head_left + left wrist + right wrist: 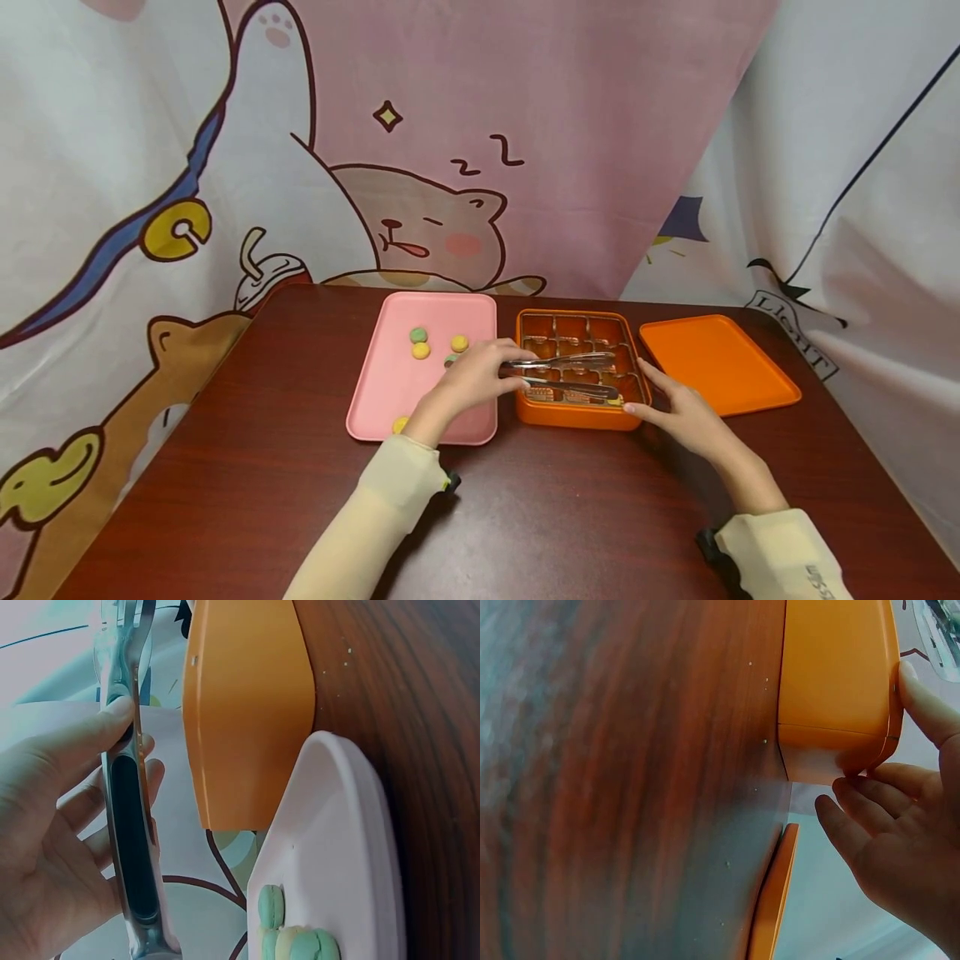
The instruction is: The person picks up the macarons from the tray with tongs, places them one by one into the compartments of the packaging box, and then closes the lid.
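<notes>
My left hand (480, 375) grips metal tongs (133, 817) with dark grip inlays. Their parted tips reach over the orange box (577, 417), with no macaron visible between them. Inside the box is a divided insert; something yellow (615, 401) shows in its near right corner. At that corner my right hand (907, 802) holds the box, thumb near the rim and fingertips against the side. Green and yellow macarons (421, 351) lie on the pink tray (375, 408), left of the box. My left hand and forearm cover part of the tray.
An orange lid (723, 362) lies flat on the dark wooden table (555, 517), right of the box and beyond my right hand. A printed curtain (585, 150) hangs behind the table and along its sides. Small crumbs dot the tabletop near the box.
</notes>
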Available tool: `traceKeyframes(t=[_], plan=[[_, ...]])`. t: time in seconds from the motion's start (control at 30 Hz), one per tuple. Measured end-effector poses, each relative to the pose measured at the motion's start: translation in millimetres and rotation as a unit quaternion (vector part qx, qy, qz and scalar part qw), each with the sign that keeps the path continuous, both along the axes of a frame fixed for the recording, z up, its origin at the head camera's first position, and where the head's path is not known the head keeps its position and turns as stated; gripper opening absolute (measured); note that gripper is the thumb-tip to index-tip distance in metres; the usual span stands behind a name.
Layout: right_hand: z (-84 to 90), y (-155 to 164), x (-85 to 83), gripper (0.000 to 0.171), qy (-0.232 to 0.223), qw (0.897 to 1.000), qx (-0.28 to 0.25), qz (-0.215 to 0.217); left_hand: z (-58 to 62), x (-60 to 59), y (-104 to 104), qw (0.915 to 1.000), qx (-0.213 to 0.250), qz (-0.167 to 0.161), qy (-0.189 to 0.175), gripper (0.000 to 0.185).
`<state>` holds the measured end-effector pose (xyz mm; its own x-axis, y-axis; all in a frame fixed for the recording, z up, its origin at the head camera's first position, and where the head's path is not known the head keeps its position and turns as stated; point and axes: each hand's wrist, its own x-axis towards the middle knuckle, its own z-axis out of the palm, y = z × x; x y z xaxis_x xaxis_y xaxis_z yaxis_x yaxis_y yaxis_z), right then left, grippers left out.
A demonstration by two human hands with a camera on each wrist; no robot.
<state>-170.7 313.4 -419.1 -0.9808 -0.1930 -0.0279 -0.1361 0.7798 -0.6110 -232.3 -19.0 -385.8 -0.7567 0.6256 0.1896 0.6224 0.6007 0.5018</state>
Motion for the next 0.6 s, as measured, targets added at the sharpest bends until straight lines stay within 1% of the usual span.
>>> traceKeyframes(t=[0.13, 0.33, 0.43, 0.5, 0.6], plan=[[-0.9, 0, -0.2, 0.09, 0.004, 1.0, 0.002, 0.0, 1.0, 3.3, -6, 1.0, 0.007, 0.001, -0.007, 0.041], [-0.5, 0, 0.2, 0.09, -0.001, 1.0, 0.002, -0.002, 5.3, 10.3, -17, 0.9994, 0.011, 0.026, -0.02, 0.042], [0.2, 0, 0.5, 0.09, -0.002, 1.0, 0.003, -0.002, 7.2, 13.1, -22, 0.9991, 0.015, 0.033, -0.024, 0.042], [0.5, -1, 0.7, 0.089, 0.0, 1.0, 0.004, -0.002, 8.1, 14.7, -26, 0.9989, 0.018, 0.036, -0.025, 0.041], [0.6, -1, 1.0, 0.089, 0.003, 1.0, 0.005, -0.001, 9.3, 16.8, -32, 0.999, 0.017, 0.04, -0.014, 0.04]])
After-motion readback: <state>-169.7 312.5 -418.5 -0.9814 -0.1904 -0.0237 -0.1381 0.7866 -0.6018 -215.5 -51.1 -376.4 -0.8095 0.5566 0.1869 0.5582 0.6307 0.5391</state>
